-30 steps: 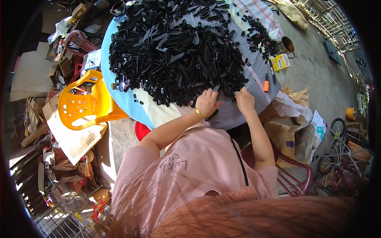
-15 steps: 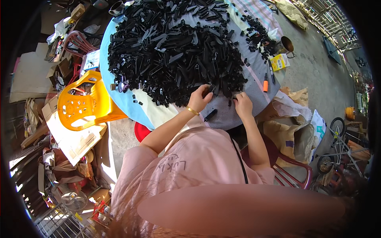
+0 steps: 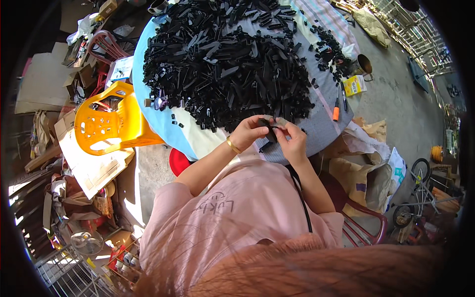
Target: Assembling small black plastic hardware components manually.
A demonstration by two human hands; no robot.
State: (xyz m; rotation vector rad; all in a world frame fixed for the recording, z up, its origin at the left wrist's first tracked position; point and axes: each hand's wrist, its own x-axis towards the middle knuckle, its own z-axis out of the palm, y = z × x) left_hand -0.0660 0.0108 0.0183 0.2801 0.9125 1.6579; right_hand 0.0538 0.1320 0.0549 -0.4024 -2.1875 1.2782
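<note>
My left hand [image 3: 249,132], with a gold bangle at the wrist, grips a flat black plastic piece [image 3: 269,132] above the table's near edge. Fingers of my right hand [image 3: 293,141] are pinched together against the same piece; whether they hold a smaller part is hidden. Just beyond both hands spreads a large heap of long black plastic pieces [image 3: 222,64]. Another black piece [image 3: 267,147] lies on the cloth under my hands.
The round table wears a patterned cloth [image 3: 316,131]. On its right are small black parts [image 3: 329,54], an orange-handled tool [image 3: 336,113], a yellow packet [image 3: 354,86] and a metal mug [image 3: 364,65]. A yellow chair [image 3: 109,123] stands left; paper sacks [image 3: 351,173] lie right.
Both hands have left the heap's near edge and come together closer to me. The flat black piece is now held up between them.
</note>
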